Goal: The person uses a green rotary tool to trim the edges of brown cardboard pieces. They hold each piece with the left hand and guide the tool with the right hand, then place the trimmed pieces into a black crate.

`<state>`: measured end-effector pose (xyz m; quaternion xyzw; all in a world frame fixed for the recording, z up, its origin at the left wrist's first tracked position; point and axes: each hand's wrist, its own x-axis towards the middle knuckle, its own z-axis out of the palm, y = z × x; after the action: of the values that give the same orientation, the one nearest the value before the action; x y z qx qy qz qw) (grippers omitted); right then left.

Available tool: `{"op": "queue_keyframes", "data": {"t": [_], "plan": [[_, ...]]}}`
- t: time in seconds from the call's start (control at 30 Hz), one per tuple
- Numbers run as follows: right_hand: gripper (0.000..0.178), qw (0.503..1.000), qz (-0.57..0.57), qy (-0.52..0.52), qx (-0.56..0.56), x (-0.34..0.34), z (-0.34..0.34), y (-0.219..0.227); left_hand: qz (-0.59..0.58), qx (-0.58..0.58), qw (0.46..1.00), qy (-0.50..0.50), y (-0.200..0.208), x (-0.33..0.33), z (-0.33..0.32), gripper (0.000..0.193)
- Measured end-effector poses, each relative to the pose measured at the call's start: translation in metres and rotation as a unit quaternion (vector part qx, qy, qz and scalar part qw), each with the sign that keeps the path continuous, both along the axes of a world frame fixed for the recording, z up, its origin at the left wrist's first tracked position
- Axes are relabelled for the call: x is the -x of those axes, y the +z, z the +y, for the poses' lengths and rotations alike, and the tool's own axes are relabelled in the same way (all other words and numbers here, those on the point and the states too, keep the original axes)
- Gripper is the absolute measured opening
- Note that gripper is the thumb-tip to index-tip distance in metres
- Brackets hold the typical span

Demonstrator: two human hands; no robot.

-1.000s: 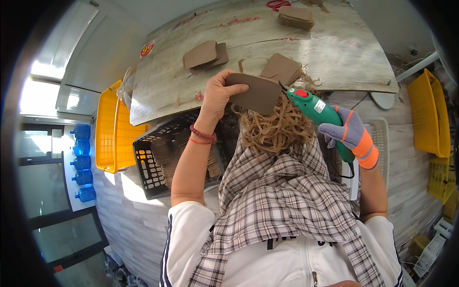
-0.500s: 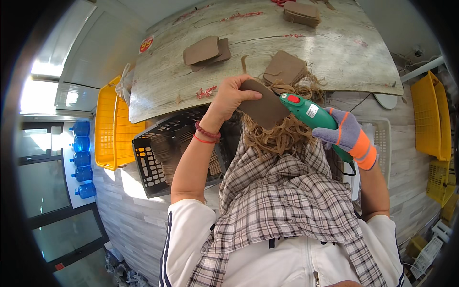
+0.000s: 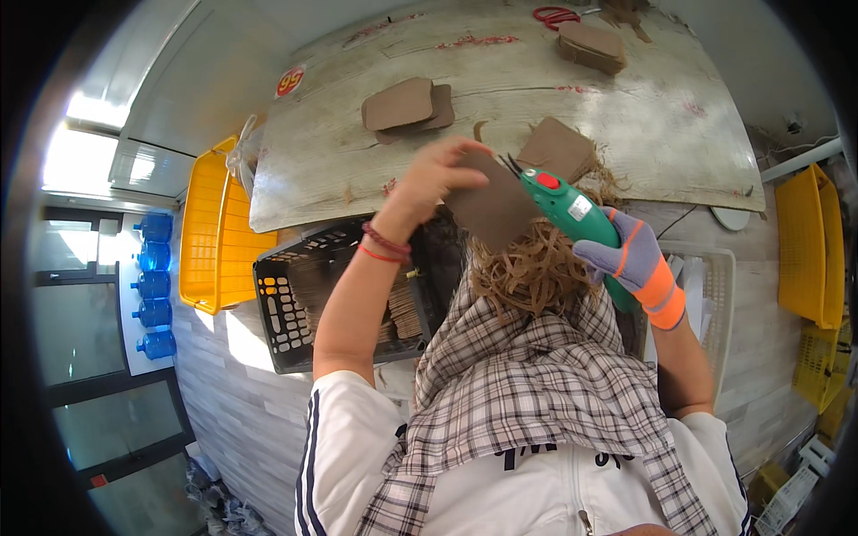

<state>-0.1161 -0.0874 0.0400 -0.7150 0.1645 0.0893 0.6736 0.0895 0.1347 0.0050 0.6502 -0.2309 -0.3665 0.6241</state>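
Note:
My bare left hand (image 3: 436, 183), smeared by motion, pinches the upper edge of a flat brown rounded piece (image 3: 494, 204) of fabric or leather-like sheet. My right hand (image 3: 636, 261), in a grey and orange glove, is wrapped round green electric scissors (image 3: 572, 207) with a red button. Their dark blades point up and left, close to the piece's right edge; whether they touch it I cannot tell. Curly brown trimmings (image 3: 529, 275) lie heaped on my lap below the piece. Just beyond the scissors, a stack of similar brown pieces (image 3: 556, 147) rests at the table's near edge.
On the worn wooden table (image 3: 322, 152) are a second stack (image 3: 399, 104) at left, another stack (image 3: 592, 46) at far right, and red-handled scissors (image 3: 556, 15). A black crate (image 3: 290, 353) packed with brown pieces stands left of my lap; yellow crates (image 3: 201, 255) stand beyond it.
The scissors' blades, earlier against the piece's edge, now show bare above it. My left hand has shifted its hold on the piece. The whole view has moved slightly.

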Motion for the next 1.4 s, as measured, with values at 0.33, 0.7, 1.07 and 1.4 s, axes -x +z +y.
{"op": "queue_keyframes", "data": {"t": [0.33,0.7,1.07,1.4], "plan": [[0.041,0.990,0.026,-0.134,0.013,0.051,-0.034,-0.032,-0.573,-0.281,0.675,0.370,-0.033,-0.130,0.019,0.048],[0.036,0.986,-0.011,-0.165,0.028,0.086,-0.038,-0.043,-0.528,-0.330,0.765,0.165,-0.077,0.033,-0.118,0.054],[0.044,0.975,-0.046,-0.192,0.102,0.087,-0.040,-0.041,0.111,0.292,0.913,0.264,-0.008,0.074,-0.108,0.020],[0.033,0.983,-0.067,-0.170,-0.009,0.069,-0.018,-0.019,0.322,0.484,0.772,0.256,-0.006,0.090,-0.111,0.033]]}}
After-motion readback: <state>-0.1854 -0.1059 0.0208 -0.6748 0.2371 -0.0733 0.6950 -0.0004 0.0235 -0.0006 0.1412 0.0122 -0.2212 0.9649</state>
